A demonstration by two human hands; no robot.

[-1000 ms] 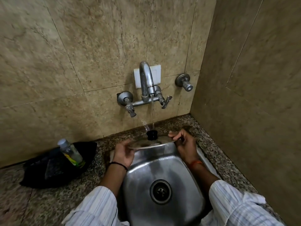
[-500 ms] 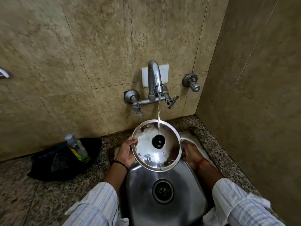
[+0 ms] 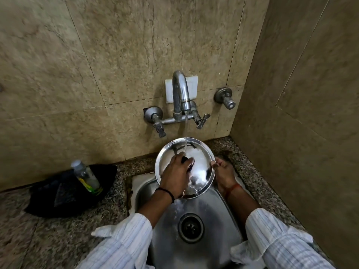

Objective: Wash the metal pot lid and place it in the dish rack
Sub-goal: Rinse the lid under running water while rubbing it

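Since half a second ago, our left hand (image 3: 175, 174) has left the rim and now lies across the face of the metal pot lid (image 3: 196, 162), fingers about its black knob (image 3: 184, 159), whether gripping or only rubbing we cannot tell. Nearest: striped sleeves, then the sink (image 3: 217, 220) basin with its drain (image 3: 191, 228). Next: lid held tilted over the sink's far edge, right hand (image 3: 223, 169) pinched on its right rim. Farther: tap (image 3: 180, 96) running onto the lid. Step, as judged: rinsing. Next move calls for finding the dish rack, not in view. Left counter: bottle (image 3: 86, 176) on dark cloth (image 3: 64, 191).
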